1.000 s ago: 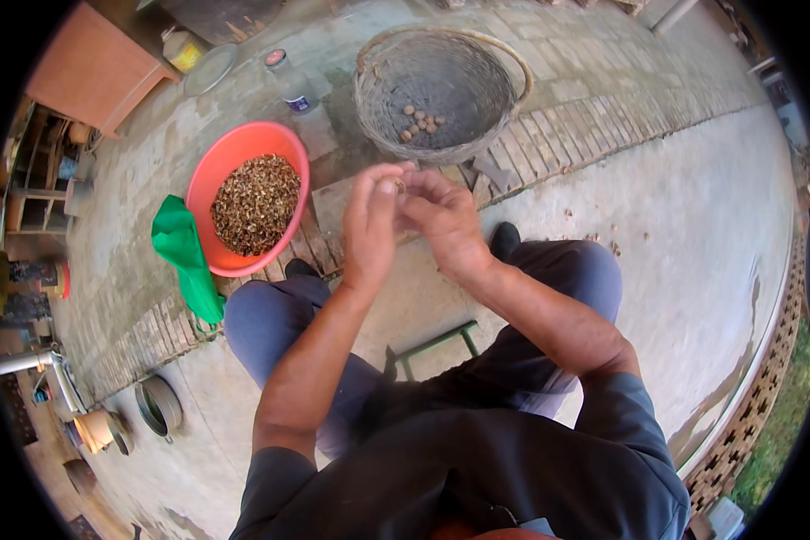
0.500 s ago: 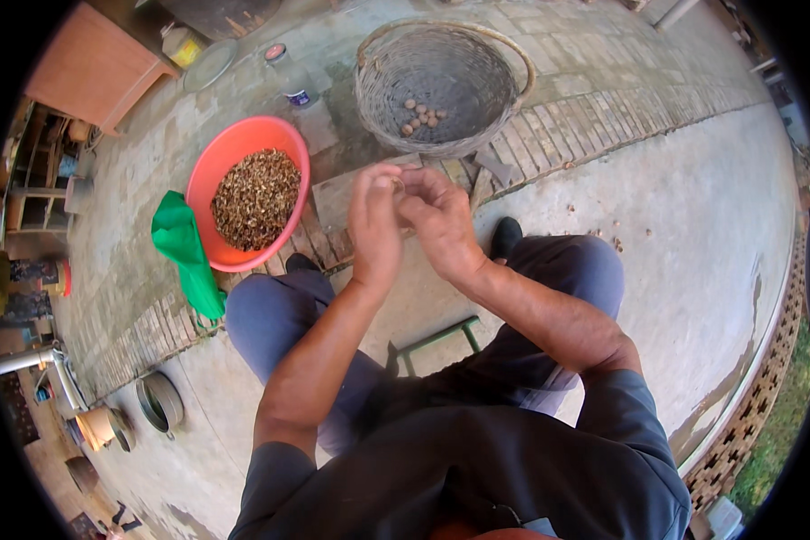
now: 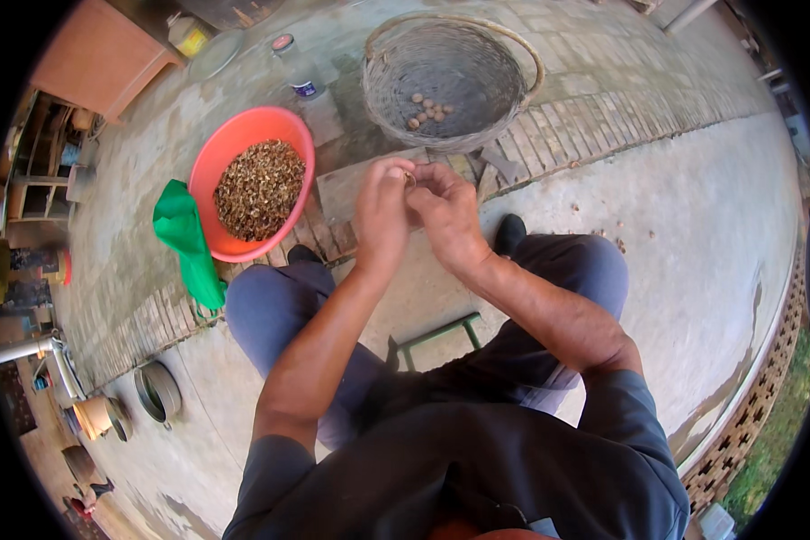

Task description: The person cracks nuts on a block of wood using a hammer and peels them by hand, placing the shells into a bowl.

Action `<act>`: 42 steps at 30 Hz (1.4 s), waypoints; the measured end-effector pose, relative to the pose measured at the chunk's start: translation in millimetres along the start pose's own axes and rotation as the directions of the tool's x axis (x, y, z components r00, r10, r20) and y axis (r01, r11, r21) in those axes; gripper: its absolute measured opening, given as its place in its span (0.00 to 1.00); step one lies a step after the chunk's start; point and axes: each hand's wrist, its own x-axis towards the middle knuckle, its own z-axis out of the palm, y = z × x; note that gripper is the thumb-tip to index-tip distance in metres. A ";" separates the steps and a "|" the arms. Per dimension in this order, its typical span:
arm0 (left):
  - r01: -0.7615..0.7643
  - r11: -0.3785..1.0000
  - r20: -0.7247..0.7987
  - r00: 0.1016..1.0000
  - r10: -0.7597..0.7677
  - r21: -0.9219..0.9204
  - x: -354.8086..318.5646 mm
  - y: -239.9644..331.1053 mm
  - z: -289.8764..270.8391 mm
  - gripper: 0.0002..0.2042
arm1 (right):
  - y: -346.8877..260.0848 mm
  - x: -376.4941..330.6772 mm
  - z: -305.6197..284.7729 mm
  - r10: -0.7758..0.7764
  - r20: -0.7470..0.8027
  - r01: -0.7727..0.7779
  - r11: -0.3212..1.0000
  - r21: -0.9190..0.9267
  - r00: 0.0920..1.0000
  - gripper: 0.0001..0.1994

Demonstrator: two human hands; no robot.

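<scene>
My left hand [image 3: 383, 214] and my right hand [image 3: 446, 216] meet at their fingertips above the paving, just on the near side of the basket. Both are closed on a small brown walnut [image 3: 410, 179], mostly hidden by the fingers; whether it is whole or a piece I cannot tell. Beyond them stands a grey wicker basket [image 3: 394, 121] with a hooped handle and several round walnuts [image 3: 430, 111] at its bottom. To the left, a red-orange basin [image 3: 205, 171] holds a heap of brown walnut pieces [image 3: 259, 187].
Green cloth [image 3: 182, 236] hangs by the basin's left side. A lidded clear jar [image 3: 294, 67] stands behind it. Right of my hands, a grey flat piece [image 3: 502, 166] lies on the bricks. Shell bits [image 3: 620, 244] are scattered at right. A green metal frame [image 3: 441, 339] shows between my legs.
The basin, jar and basket sit slightly higher and further right in the picture. My hands stay together, with the fingers shifted a little around the walnut.
</scene>
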 end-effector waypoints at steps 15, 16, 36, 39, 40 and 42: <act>-0.033 0.999 0.047 0.998 0.035 -0.026 6.1 -8.3 1.2 0.12 | 17.0 5.5 -2.4 -0.177 0.007 0.171 0.938 -0.303 0.984 0.16; -0.033 0.999 0.051 0.998 0.035 -0.030 6.3 -10.5 0.0 0.11 | 16.5 5.2 -2.3 -0.172 0.010 0.166 0.937 -0.309 0.985 0.16; -0.066 0.998 0.247 0.967 0.064 0.002 11.6 5.7 -7.4 0.12 | -4.0 16.6 -11.7 0.211 0.161 -0.227 0.970 0.088 0.964 0.11; -0.026 1.000 0.300 0.954 0.028 -0.010 9.8 19.3 -7.0 0.12 | -11.2 17.8 -15.6 0.219 0.235 -0.254 0.958 0.129 0.947 0.10; -0.030 0.999 0.307 0.951 0.036 -0.023 9.7 23.1 -6.0 0.12 | -13.3 16.3 -13.7 0.229 0.225 -0.270 0.948 0.169 0.947 0.09; -0.028 1.000 0.275 0.961 0.025 0.008 9.5 21.6 -5.4 0.12 | -14.4 15.3 -9.6 0.242 0.206 -0.286 0.933 0.219 0.948 0.07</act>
